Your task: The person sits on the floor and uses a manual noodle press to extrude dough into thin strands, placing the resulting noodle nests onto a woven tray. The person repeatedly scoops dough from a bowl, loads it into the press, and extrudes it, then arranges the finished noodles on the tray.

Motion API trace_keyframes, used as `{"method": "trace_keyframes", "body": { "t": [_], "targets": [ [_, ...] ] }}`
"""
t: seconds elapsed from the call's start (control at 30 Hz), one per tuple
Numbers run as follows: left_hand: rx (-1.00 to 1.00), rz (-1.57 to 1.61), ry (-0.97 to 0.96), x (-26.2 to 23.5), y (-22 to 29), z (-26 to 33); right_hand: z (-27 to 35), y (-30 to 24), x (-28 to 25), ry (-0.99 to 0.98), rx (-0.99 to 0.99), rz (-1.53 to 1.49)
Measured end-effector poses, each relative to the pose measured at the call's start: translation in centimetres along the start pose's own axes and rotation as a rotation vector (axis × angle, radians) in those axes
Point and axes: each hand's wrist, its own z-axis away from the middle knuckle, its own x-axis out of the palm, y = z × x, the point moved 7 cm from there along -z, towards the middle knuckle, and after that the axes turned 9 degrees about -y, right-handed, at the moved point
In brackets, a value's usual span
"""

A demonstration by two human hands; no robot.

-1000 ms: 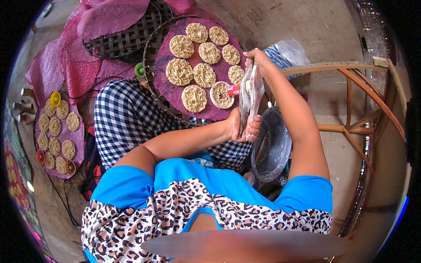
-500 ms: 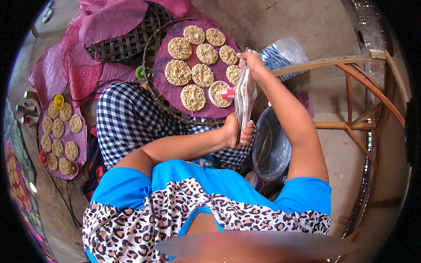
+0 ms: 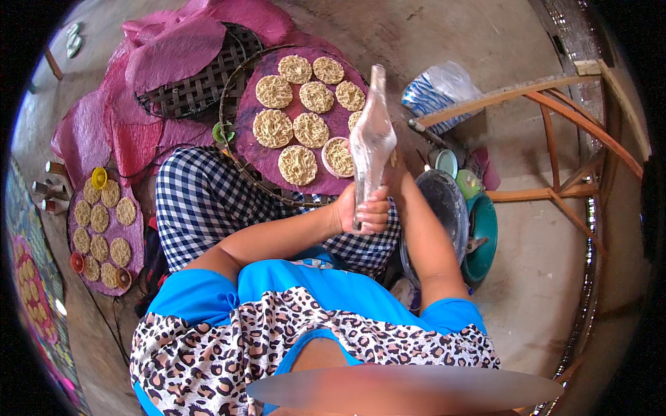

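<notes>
My left hand (image 3: 366, 209) is closed round the lower end of a long, shiny, greyish paddle-shaped tool (image 3: 372, 135), broad in its middle and narrow at the top. The tool stands upright at the right side of a round tray (image 3: 223, 111). Behind its broad part is my right hand (image 3: 395, 166), mostly hidden, so its fingers do not show. On the tray's pink sheet (image 3: 270, 175) lie several round cakes of pale, noodle-like strands (image 3: 297, 165). One cake sits inside a pale ring (image 3: 326, 161), partly covered by the tool.
At left, more strand cakes lie on a smaller pink sheet (image 3: 132, 239) beside small cans (image 3: 50, 187). Right of my arm stand a grey basin (image 3: 451, 208) and a teal basin (image 3: 489, 239). A blue-white bag (image 3: 430, 93) and a wooden frame (image 3: 520, 104) are farther right.
My right hand has left the tool's upper end and come down behind it. The tool has turned its broad face into view; a red-and-white cylinder beside it no longer shows.
</notes>
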Motion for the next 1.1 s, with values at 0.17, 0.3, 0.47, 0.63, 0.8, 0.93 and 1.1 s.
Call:
{"method": "trace_keyframes", "body": {
  "t": [0.17, 0.3, 0.47, 0.63, 0.8, 0.93, 1.1],
  "targets": [
    [0.042, -0.049, -0.067, 1.9, 2.7, 1.0, 0.3, 4.2, 0.9, 0.132, 0.101, -0.407],
    [0.185, -0.215, 0.056, 4.3, 7.4, 3.3, 1.6, -1.0, 1.9, 0.289, -0.298, 0.371],
    [0.420, -0.488, 0.273, 11.5, 15.2, 9.4, 5.0, -3.6, 5.0, 0.409, -0.370, 1.240],
    [0.464, -0.768, 0.212, 18.1, 19.0, 14.5, 5.9, -3.1, 8.1, 0.379, -0.413, 1.551],
    [0.626, -0.747, 0.195, 18.5, 20.5, 17.9, 5.2, -1.8, 6.3, 0.510, -0.188, 1.204],
    [0.647, -0.758, 0.217, 18.3, 21.1, 18.5, 4.4, -0.9, 6.7, 0.548, -0.079, 1.217],
    [0.552, -0.784, 0.184, 18.2, 20.4, 17.4, 4.4, -1.6, 6.8, 0.566, -0.177, 1.165]
  ]
}}
